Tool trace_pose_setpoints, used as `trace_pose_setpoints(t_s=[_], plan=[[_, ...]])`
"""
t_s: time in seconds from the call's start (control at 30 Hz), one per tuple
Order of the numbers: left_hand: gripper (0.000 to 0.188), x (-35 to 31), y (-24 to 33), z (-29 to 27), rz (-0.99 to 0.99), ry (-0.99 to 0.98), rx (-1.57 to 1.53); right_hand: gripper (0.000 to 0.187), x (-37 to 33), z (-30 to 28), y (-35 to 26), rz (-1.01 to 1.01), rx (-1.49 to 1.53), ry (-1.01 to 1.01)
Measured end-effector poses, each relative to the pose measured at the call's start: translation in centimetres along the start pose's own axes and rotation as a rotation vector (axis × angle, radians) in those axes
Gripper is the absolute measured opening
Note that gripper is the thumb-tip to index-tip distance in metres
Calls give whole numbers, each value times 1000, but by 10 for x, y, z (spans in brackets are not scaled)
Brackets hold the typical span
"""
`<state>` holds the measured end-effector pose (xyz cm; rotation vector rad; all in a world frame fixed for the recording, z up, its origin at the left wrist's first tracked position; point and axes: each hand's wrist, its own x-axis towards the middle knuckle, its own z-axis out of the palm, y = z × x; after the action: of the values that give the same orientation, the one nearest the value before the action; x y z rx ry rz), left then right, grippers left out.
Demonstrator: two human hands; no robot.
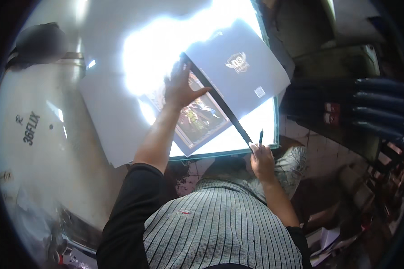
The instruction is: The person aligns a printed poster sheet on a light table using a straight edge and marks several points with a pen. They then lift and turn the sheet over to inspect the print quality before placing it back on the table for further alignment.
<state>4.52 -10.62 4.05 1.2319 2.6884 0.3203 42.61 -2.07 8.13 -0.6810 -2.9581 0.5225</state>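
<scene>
Black strip (224, 107): far end by left hand's (179, 87) spread fingers; right hand (262, 162) pinches near-right end.

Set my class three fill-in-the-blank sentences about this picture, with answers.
1. The left hand touches a straightedge coloured ____.
2. The slim, dark pen-like tool is in the person's ____ hand.
3. In the picture, the illustration of figures lies on the straightedge's ____ side.

Missing words: black; right; left.
</scene>
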Motion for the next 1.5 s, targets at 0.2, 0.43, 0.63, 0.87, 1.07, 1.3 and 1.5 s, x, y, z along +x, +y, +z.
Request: trace_pose_setpoints(t_s=[0.2, 0.43, 0.63, 0.87, 1.07, 1.3, 1.5], plan=[[118, 0, -3, 9, 47, 52, 52, 54, -5, 5, 2, 47, 20, -38], [118, -1, -4, 10, 54, 45, 46, 54, -6, 6, 1, 102, 47, -54], [119, -1, -3, 8, 56, 37, 46, 54, -7, 7, 3, 96, 45, -64], [119, 0, -3, 8, 44, 15, 63, 56, -7, 9, 4, 91, 61, -53], [119, -1, -3, 9, 53, 28, 78, 57, -6, 7, 4, 100, 98, -49], [116, -3, -4, 10, 66, 104, 78, 57, -5, 7, 4, 113, 118, -62], [116, 0, 0, 9, 66, 89, 98, 56, -4, 6, 8, 105, 116, -66]])
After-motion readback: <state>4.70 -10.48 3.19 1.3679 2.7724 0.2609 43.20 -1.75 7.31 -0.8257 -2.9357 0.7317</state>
